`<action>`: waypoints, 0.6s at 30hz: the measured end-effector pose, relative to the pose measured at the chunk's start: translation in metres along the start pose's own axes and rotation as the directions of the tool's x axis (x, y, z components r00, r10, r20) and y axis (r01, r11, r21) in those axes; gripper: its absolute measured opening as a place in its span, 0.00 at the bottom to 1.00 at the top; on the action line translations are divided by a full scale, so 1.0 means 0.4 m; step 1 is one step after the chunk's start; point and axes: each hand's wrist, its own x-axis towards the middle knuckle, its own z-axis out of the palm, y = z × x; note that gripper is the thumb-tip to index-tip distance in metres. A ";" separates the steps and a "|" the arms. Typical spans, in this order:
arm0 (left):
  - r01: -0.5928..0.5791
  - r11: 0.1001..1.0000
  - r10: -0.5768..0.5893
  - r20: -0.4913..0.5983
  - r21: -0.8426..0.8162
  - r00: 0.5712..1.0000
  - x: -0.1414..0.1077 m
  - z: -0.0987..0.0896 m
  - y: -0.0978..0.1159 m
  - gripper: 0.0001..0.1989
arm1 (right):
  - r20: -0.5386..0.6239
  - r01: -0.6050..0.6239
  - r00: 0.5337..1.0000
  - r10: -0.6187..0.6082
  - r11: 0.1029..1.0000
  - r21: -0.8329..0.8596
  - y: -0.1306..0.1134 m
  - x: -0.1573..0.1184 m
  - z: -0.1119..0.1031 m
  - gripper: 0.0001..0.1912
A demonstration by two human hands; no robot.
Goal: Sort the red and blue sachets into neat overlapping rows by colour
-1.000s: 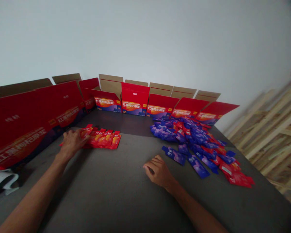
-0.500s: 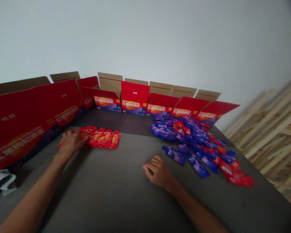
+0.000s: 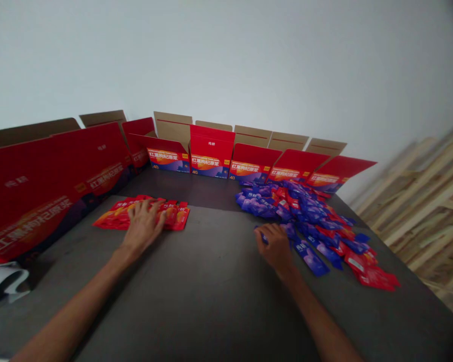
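Note:
Overlapping red pouches lie in a row on the dark table at the left. My left hand rests over the middle of that row, its fingers spread and touching the pouches. At the right, my right hand is curled over a single purple pouch, which shows partly at the fingertips; the rest is under the hand. Another purple pouch lies just right of this hand. Behind it spreads a loose heap of purple and red pouches.
Open red cartons stand along the back of the table, and larger-looking red cartons line the left side. A white and black item sits at the left edge. Wooden slats stand beyond the table's right edge.
My left hand has moved right along the red row, from its left end to its middle, with fingers spreading. My right hand has moved right and forward onto the purple pouch.

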 end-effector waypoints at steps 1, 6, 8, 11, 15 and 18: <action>-0.094 0.994 0.095 0.011 -0.047 0.995 -0.016 0.010 0.042 0.23 | -0.025 -0.081 0.997 0.080 0.994 -0.078 0.033 0.008 -0.018 0.12; -0.487 0.816 0.535 0.086 -0.310 0.841 -0.124 0.037 0.236 0.21 | -0.156 -0.539 0.833 0.531 0.716 -0.443 0.207 0.001 -0.107 0.16; -0.554 0.750 0.621 0.094 -0.363 0.778 -0.164 0.037 0.284 0.24 | -0.160 -0.634 0.736 0.658 0.588 -0.502 0.267 -0.023 -0.130 0.17; -0.604 0.682 0.697 0.118 -0.412 0.707 -0.200 0.034 0.320 0.26 | -0.177 -0.715 0.635 0.752 0.487 -0.501 0.333 -0.062 -0.145 0.18; -0.610 0.648 0.726 0.129 -0.456 0.675 -0.207 0.034 0.325 0.26 | -0.172 -0.737 0.621 0.765 0.494 -0.462 0.382 -0.089 -0.144 0.17; -0.599 0.647 0.720 0.121 -0.472 0.683 -0.203 0.035 0.322 0.26 | -0.173 -0.740 0.616 0.768 0.490 -0.461 0.396 -0.093 -0.140 0.16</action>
